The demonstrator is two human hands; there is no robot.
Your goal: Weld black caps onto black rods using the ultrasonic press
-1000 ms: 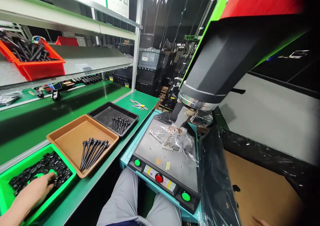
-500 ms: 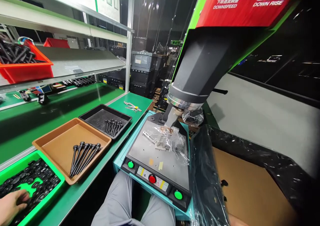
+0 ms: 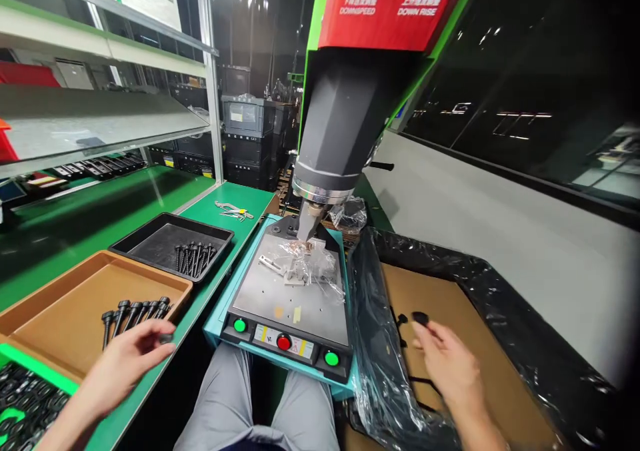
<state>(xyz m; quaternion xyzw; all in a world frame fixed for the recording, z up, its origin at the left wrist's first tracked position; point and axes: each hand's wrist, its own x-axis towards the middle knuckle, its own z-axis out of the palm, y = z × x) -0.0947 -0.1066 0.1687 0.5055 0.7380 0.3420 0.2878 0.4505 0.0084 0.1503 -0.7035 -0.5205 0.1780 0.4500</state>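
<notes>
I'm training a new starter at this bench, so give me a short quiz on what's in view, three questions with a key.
1. Which colour is the button between the two green buttons on the machine's front: A) yellow, B) red, C) blue?
2. True or false: the black tray has several dark, long-stemmed parts in it.
3. Fill in the blank: the right hand pinches a small piece whose colour is ____.

Key: 1 B; 2 true; 3 black.
</notes>
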